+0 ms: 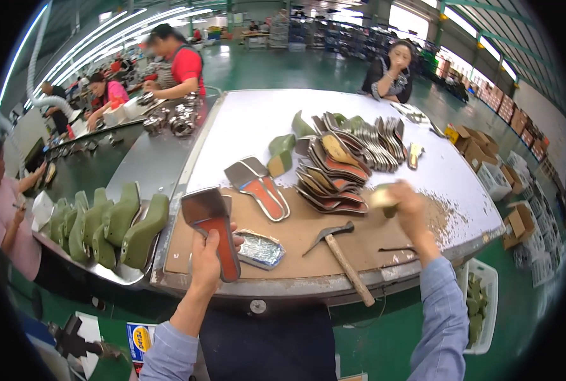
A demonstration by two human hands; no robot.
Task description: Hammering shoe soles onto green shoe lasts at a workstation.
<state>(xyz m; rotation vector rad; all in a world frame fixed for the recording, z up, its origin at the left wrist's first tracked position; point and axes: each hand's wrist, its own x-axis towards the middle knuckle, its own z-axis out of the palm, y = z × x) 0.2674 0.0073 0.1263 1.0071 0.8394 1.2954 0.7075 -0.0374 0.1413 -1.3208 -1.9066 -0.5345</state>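
Presumably keeping its face clear, your left hand [203, 257] is gripping an insole [224, 246] edgewise; your right hand [412, 208] is holding a blurred block [382, 199] toward the worktop's [248, 120] near-right corner.

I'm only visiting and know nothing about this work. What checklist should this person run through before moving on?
1. Shoe sole secure in the left hand: ok, gripped around its narrow middle.
2. What the right hand holds: cannot tell; a blurred green-and-cream thing.
3. Hammer lying fully on the table: not ok, its handle end reaches past the front edge.
4. Shallow tray near the left hand: ok, just to its right.
5. Brown board free of debris: not ok, crumbs lie along its right side.
6. Person across the table clear of the work: ok, at the far edge.
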